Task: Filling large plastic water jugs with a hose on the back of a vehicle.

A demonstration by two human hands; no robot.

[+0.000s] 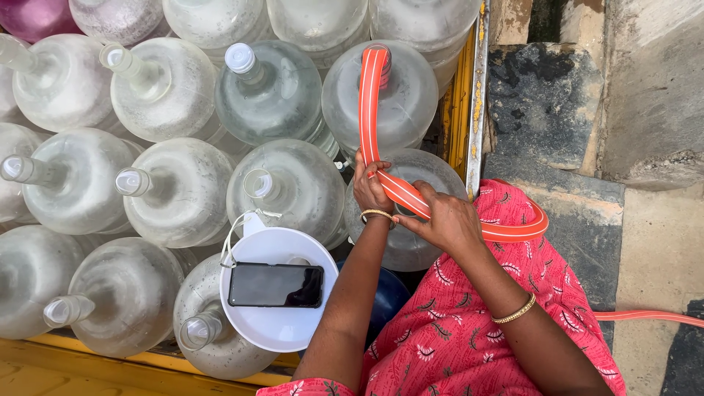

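Setting: outdoors, daylight | Left: yellow metal bed (pixel 110 367), rail (pixel 478 95) along its right edge | Right: dark, weathered stone slabs (pixel 543 103) | Far right: pale concrete wall (pixel 653 81) | Near right: tan paving (pixel 660 249), worn.

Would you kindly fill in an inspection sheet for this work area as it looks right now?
Surface: yellow cart bed packed with big clear water jugs lying on their sides.
Job's things: orange hose, its end at the mouth of one jug.
Clutter: white funnel on the jugs, black phone lying in it.
Hands: left hand and right hand both grip the hose.
Cables: hose loops behind the pink sleeve, trails right.
Surroundings: stone and concrete pavement.
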